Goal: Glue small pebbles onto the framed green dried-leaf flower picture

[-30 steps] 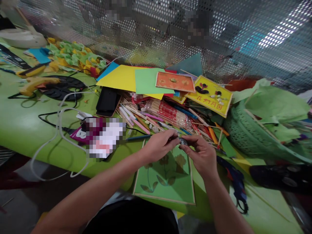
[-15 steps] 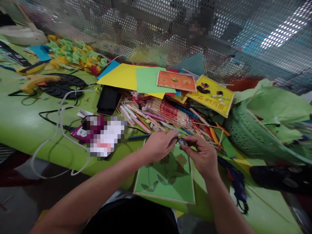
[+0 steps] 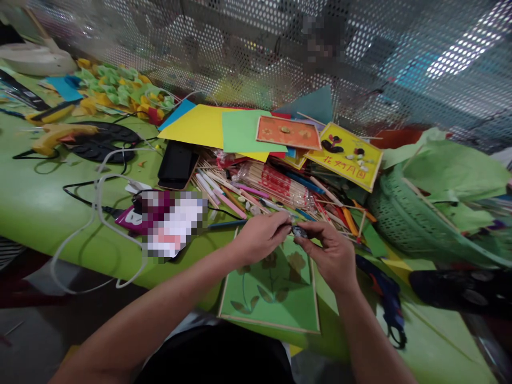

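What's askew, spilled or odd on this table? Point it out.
The thin white cable droops over the near edge of the bright green table, where it might snag. Loose pale wooden sticks lie jumbled beside the plastic-wrapped stick bundle, and the yellow framed picture rests askew behind. I see no clear damage.

Below the green flower picture point(image 3: 272, 312), the person wears black cloth point(image 3: 216, 357) with a rounded upper outline; pale fabric point(image 3: 187, 322) shows along its edge. Both forearms, the left hand point(image 3: 262, 238) and the right hand point(image 3: 333, 256) are bare.
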The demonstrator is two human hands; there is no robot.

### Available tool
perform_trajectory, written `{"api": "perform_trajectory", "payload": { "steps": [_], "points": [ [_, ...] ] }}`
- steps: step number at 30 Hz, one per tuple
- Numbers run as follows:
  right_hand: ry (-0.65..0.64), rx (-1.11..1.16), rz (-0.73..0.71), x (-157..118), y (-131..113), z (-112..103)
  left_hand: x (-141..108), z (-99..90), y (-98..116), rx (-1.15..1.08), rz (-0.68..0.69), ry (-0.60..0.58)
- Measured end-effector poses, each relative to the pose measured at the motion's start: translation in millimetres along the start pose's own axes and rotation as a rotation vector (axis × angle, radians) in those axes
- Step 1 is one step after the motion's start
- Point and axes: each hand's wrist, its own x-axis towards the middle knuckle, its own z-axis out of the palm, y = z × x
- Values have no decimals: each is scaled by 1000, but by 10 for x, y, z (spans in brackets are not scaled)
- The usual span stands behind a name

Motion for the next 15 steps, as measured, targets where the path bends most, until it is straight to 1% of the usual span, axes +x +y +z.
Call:
{"api": "perform_trajectory", "payload": {
  "steps": [4,7,9,13,15],
  "points": [
    [-1,1,4,-6,19,5,5,5,6,23,-22,-1],
    [-5,8,11,-3,20,7,3,4,13,-13,-49,0],
    [-4,9,8,-1,13,8,-1,-4,19,-69,-64,-3],
    [8,-9,-3,1,3,10,-8,-29,27,-262,-92,-20],
    [12,-25,-12,-1,7,10,-5,-28,22,-324,-96,-27]
  ]
}}
